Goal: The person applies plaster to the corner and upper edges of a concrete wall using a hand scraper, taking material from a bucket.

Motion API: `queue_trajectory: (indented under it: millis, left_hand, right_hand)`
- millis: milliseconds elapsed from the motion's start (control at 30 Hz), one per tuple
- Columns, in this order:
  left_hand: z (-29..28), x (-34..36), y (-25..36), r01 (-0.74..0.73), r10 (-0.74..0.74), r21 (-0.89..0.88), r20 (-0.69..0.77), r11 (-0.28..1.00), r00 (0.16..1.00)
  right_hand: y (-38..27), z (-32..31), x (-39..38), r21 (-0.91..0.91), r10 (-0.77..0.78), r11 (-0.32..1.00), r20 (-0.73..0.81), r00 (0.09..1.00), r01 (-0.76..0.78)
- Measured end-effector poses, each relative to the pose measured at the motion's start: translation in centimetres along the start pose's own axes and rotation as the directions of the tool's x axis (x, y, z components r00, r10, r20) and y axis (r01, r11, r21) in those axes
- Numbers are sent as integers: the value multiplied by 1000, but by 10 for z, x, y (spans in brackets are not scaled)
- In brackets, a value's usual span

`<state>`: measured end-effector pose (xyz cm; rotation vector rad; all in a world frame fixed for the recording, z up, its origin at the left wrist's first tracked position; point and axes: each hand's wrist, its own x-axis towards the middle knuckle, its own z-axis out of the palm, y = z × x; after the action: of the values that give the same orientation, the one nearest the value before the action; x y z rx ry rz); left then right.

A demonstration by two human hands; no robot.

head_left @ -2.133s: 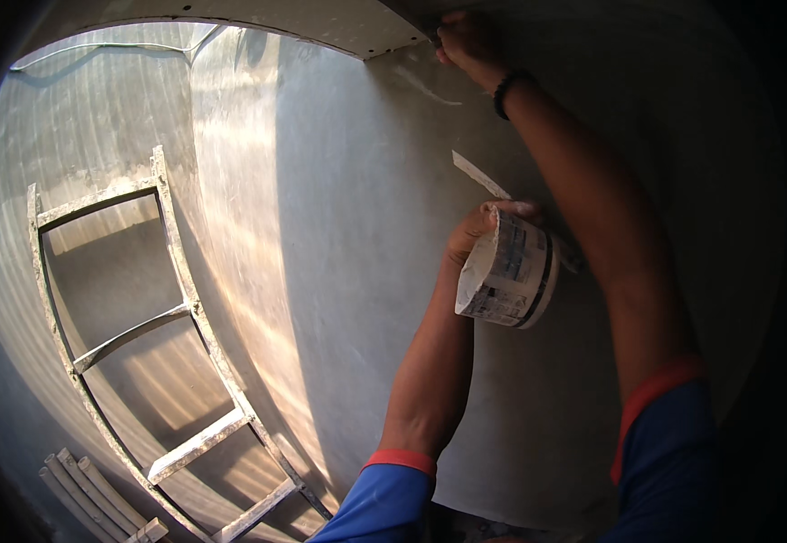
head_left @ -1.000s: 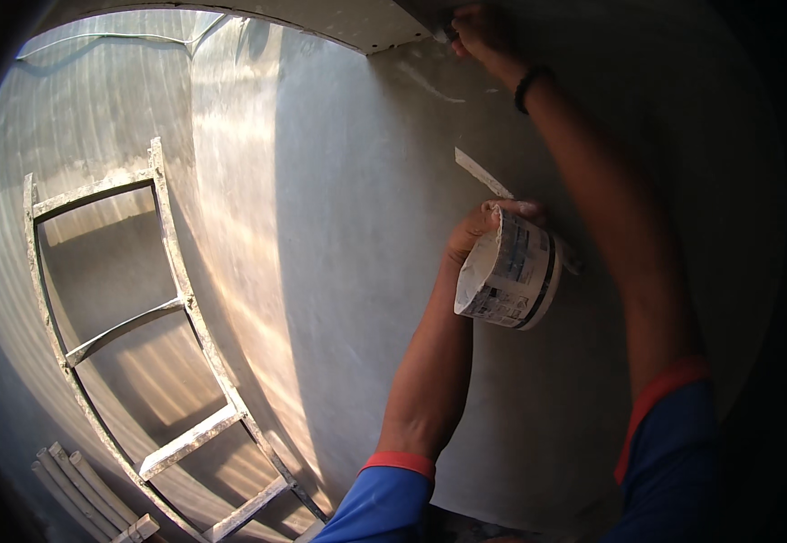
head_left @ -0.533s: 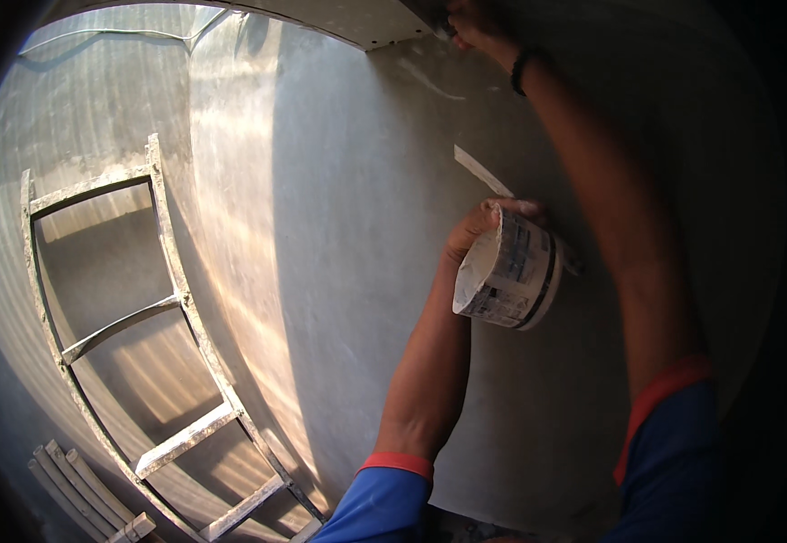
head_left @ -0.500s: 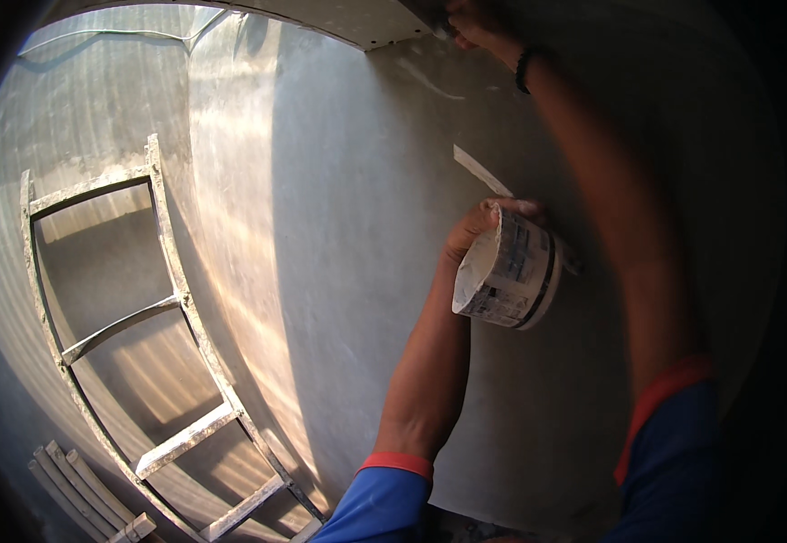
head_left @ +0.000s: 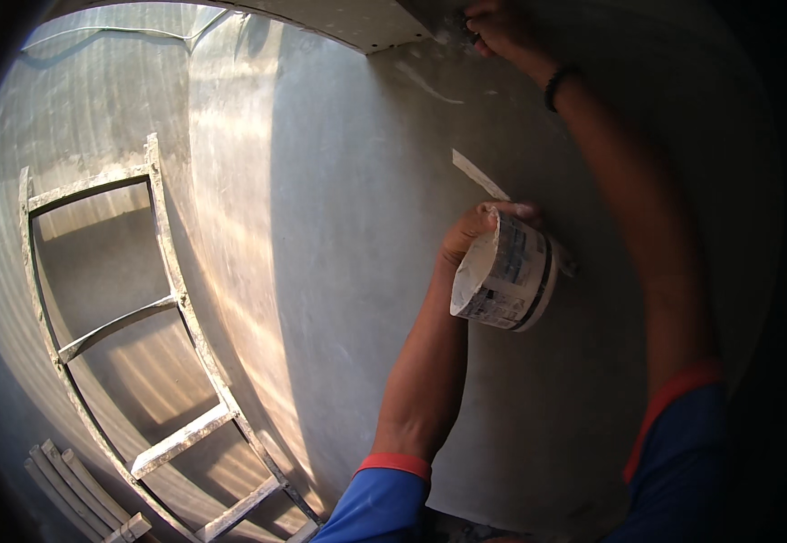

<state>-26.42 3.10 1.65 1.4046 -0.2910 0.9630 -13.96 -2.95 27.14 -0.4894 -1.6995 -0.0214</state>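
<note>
My left hand (head_left: 475, 228) is closed on the rim of a pale plastic tub (head_left: 513, 281) with a printed side and a dark band. The tub is tilted, its mouth facing left, with a whitish inside. A flat pale strip (head_left: 478, 174) sticks out beyond these fingers; where it ends behind the tub is hidden. Up high, my right hand (head_left: 502, 34) is closed around a small dark-handled tool (head_left: 468, 29), close to the grey wall and the corner of a pale overhead panel (head_left: 357, 23). Dimness hides the tool's exact kind.
A plaster-splattered ladder (head_left: 172, 271) leans against the wall at the left. Several pale poles (head_left: 72, 489) stand at its foot. A cable (head_left: 104, 33) runs along the upper left wall. The grey wall (head_left: 348, 299) carries a whitish smear near the panel.
My right hand has moved a little to the right and slightly down, away from the panel's edge, with the tool. My left hand and the tub have barely shifted.
</note>
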Motion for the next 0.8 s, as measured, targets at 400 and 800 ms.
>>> queue_trajectory:
  millis: [400,800]
  left_hand:
    - [-10,-8,3,-99,113,208,-54,973,992]
    - [10,-6,7,-52,56,193,-17,980,998]
  right_hand:
    - [25,-15,20,-496,-538,749,-68,840,440]
    - [26,1,9,-542,-636,597,130,761,591]
